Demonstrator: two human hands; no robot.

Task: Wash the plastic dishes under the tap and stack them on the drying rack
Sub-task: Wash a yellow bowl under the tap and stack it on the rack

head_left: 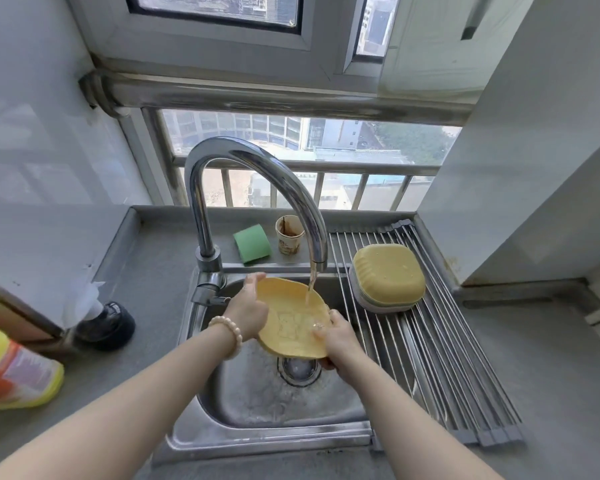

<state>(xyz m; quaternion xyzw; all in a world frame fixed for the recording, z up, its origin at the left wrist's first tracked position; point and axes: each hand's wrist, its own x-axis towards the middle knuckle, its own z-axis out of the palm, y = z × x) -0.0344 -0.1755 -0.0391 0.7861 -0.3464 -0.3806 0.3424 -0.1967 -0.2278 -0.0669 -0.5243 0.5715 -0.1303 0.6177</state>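
Presently, at the sink:
Left hand [248, 308]: fingers curled round the left rim of the yellow dish, thumb up at the far edge; bead bracelet [230, 336] on the wrist.
Right hand [336, 336]: grips the dish's near right edge, thumb laid on its inner face, fingers hidden beneath.
Yellow dish [290, 318]: shallow plastic, held tilted over the sink, hollow side facing the person, water striking its upper right part.
Tap [257, 188]: curved chrome spout, running, stream falling onto the dish.
Sink [257, 410]: steel basin, wet, drain [298, 370] just below the dish.
Drying rack [430, 341]: roll-up steel rods across the sink's right side.
Stacked dishes [388, 275]: upturned on the rack's far end, yellow on top, a paler one under it.
Ledge behind: green sponge [252, 243], stained paper cup [289, 234] beside it.
Counter, left: yellow and orange bottle [11, 372].
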